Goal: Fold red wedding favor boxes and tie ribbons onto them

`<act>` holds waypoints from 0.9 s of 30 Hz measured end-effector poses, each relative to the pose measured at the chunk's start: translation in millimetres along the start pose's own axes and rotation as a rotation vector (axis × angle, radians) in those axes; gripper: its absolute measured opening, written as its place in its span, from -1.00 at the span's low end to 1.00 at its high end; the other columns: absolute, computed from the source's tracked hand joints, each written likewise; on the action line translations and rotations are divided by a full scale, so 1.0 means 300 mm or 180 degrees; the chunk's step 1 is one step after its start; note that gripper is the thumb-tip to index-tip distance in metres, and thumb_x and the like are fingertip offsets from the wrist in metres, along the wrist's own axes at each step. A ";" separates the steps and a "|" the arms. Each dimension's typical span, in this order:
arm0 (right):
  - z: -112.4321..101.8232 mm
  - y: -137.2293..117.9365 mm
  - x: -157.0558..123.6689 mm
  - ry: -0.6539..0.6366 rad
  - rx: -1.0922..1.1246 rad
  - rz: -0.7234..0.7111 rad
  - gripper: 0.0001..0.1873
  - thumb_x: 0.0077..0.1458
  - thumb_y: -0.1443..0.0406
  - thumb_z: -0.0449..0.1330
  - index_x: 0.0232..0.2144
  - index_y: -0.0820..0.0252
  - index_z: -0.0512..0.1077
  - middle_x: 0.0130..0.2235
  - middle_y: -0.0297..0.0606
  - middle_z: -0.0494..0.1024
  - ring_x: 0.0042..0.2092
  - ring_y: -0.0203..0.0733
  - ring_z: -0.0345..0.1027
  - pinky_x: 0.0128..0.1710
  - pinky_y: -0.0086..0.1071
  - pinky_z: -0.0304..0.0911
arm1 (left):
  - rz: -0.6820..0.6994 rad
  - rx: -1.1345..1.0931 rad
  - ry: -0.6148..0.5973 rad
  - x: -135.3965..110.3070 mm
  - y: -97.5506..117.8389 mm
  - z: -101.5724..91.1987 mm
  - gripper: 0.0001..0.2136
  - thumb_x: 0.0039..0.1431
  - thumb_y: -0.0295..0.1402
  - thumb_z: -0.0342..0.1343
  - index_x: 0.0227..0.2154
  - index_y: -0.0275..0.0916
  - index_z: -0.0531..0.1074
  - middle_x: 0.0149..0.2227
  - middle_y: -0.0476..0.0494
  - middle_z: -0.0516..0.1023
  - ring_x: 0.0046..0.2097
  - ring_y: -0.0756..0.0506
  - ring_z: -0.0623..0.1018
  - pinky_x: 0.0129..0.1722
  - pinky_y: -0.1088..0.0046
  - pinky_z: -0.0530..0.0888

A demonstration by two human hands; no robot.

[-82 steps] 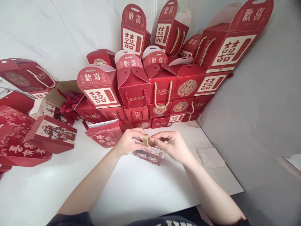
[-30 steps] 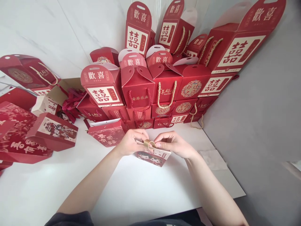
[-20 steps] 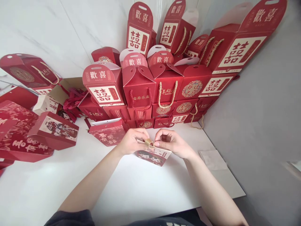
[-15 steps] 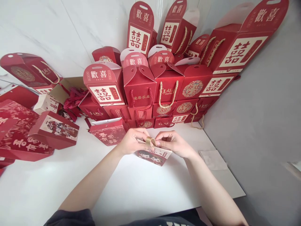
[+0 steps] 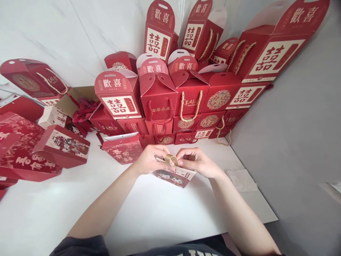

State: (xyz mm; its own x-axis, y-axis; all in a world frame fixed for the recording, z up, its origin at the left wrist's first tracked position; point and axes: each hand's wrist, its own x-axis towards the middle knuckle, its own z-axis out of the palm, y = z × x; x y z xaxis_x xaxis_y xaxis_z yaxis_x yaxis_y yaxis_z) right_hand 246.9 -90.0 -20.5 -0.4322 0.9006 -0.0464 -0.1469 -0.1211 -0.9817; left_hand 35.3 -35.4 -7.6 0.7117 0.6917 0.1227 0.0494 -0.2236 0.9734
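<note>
A small red and cream gift box [image 5: 173,177] with printed cartoon figures stands tilted on the table in front of me. At its top edge a gold ribbon [image 5: 168,159] curves up in a loop. My left hand [image 5: 151,160] is closed at the box's upper left, its fingertips pinching the ribbon. From the right, my right hand [image 5: 198,163] pinches the other side of the ribbon, close above the box's top edge. The tips of some fingers are hidden behind the loop and the box.
Stacked red gift boxes [image 5: 159,96] with rope handles line the back wall. A red bag [image 5: 123,149] stands left of my hands. More red boxes [image 5: 64,145] and an open cardboard box [image 5: 77,99] with dark red ribbons are at left. A white sheet [image 5: 242,180] lies at right on the white table [image 5: 149,213].
The gold ribbon loop looks a little wider and rounder, and my right fingers have shifted slightly on it. The box and my left hand are almost where they were.
</note>
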 end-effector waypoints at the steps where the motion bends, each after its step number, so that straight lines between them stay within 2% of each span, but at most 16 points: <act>1: -0.002 -0.004 -0.001 0.0019 -0.0060 -0.0005 -0.70 0.08 0.10 0.32 -0.40 0.25 0.50 -0.45 -0.32 0.47 -0.42 -0.31 0.28 -0.42 -0.43 0.14 | 0.0013 -0.0013 0.0009 0.000 0.000 0.000 -0.80 -0.16 -0.34 0.45 -0.42 -0.26 0.66 -0.39 -0.11 0.51 -0.44 0.05 0.49 -0.47 0.59 0.45; 4: -0.004 -0.016 -0.004 0.0088 -0.0230 -0.0077 -0.65 0.11 0.06 0.28 -0.45 0.25 0.51 -0.45 -0.30 0.47 -0.41 -0.30 0.28 -0.41 -0.43 0.16 | 0.0022 0.0026 0.0044 0.000 -0.001 0.000 -0.80 -0.16 -0.33 0.44 -0.42 -0.28 0.66 -0.40 -0.12 0.52 -0.46 0.05 0.49 -0.49 0.60 0.44; 7: -0.007 -0.022 -0.007 0.0135 -0.0276 -0.0116 -0.68 0.07 0.09 0.32 -0.45 0.25 0.53 -0.43 -0.29 0.50 -0.42 -0.31 0.28 -0.43 -0.43 0.16 | 0.0038 0.0100 0.0051 -0.002 0.002 0.002 -0.79 -0.16 -0.31 0.45 -0.41 -0.28 0.66 -0.41 -0.12 0.52 -0.46 0.05 0.49 -0.50 0.60 0.43; 11: -0.016 -0.019 -0.009 0.0149 -0.0328 -0.0135 -0.67 0.12 0.10 0.27 -0.49 0.25 0.55 -0.44 -0.28 0.51 -0.39 -0.29 0.32 -0.37 -0.41 0.19 | 0.0105 0.0148 0.0045 -0.002 0.007 0.005 -0.79 -0.14 -0.33 0.44 -0.39 -0.27 0.66 -0.40 -0.11 0.52 -0.43 0.04 0.51 -0.46 0.59 0.46; 15: -0.014 -0.007 -0.007 0.0188 -0.0168 -0.0043 -0.73 0.02 0.12 0.36 -0.42 0.24 0.57 -0.44 -0.30 0.54 -0.43 -0.31 0.31 -0.41 -0.43 0.19 | 0.0134 0.0082 0.0062 0.000 0.005 0.005 -0.83 -0.13 -0.35 0.43 -0.43 -0.28 0.65 -0.39 -0.11 0.52 -0.41 0.02 0.54 -0.42 0.57 0.51; 21: 0.009 0.003 0.003 0.0391 0.0041 0.0097 -0.70 0.02 0.10 0.36 -0.44 0.25 0.53 -0.49 -0.32 0.51 -0.46 -0.33 0.31 -0.45 -0.45 0.20 | 0.0118 -0.0043 0.0082 0.001 0.004 0.006 -0.83 -0.15 -0.36 0.44 -0.44 -0.27 0.65 -0.37 -0.11 0.52 -0.34 -0.03 0.58 -0.34 0.51 0.57; 27: 0.011 0.001 0.005 0.0277 0.0085 0.0110 -0.69 0.02 0.09 0.35 -0.42 0.25 0.51 -0.50 -0.35 0.49 -0.48 -0.34 0.28 -0.47 -0.45 0.16 | 0.0118 -0.0009 0.0150 0.003 0.004 0.011 -0.81 -0.16 -0.31 0.44 -0.47 -0.29 0.64 -0.39 -0.13 0.53 -0.36 -0.04 0.58 -0.35 0.49 0.58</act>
State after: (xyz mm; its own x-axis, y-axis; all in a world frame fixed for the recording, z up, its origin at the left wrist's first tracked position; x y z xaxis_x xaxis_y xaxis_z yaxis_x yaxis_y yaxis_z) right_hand 243.4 -90.2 -20.3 -0.3585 0.9285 -0.0971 -0.1574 -0.1627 -0.9740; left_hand 38.3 -37.2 -6.9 0.6793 0.7145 0.1677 0.0215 -0.2478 0.9686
